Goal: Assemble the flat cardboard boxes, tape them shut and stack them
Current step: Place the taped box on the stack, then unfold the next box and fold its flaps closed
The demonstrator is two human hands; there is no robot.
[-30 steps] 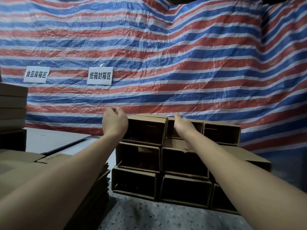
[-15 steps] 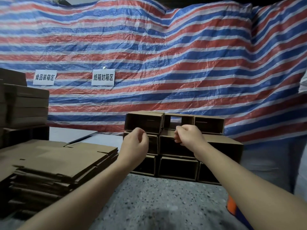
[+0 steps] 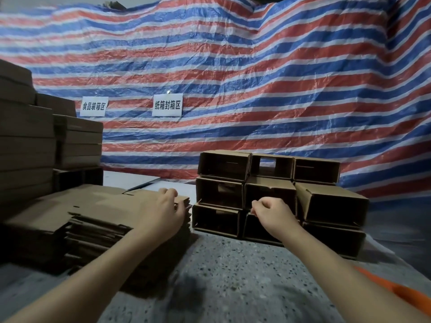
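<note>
Left hand point(image 3: 162, 212) fingers curl onto the flat cardboard pile point(image 3: 93, 206) edge; right hand point(image 3: 272, 212) — fingers curled, empty.

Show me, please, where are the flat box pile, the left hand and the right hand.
flat box pile point(image 3: 93, 206), head view, top sheet.
left hand point(image 3: 161, 213), head view, back of hand.
right hand point(image 3: 272, 213), head view, back of hand.

View count: one, head-worn, wide-angle.
Position: above and behind both forearms, which enter from the bottom edge.
Facing: forward and slightly down, toward the striped tarp point(image 3: 256, 78) backdrop.
Nearness: left hand point(image 3: 161, 213) and right hand point(image 3: 275, 213) in the middle ground; stacked boxes point(image 3: 268, 194) just beyond them.
Distortion: straight edges bow near the frame borders.
Shared coverage: none, no second view.
</note>
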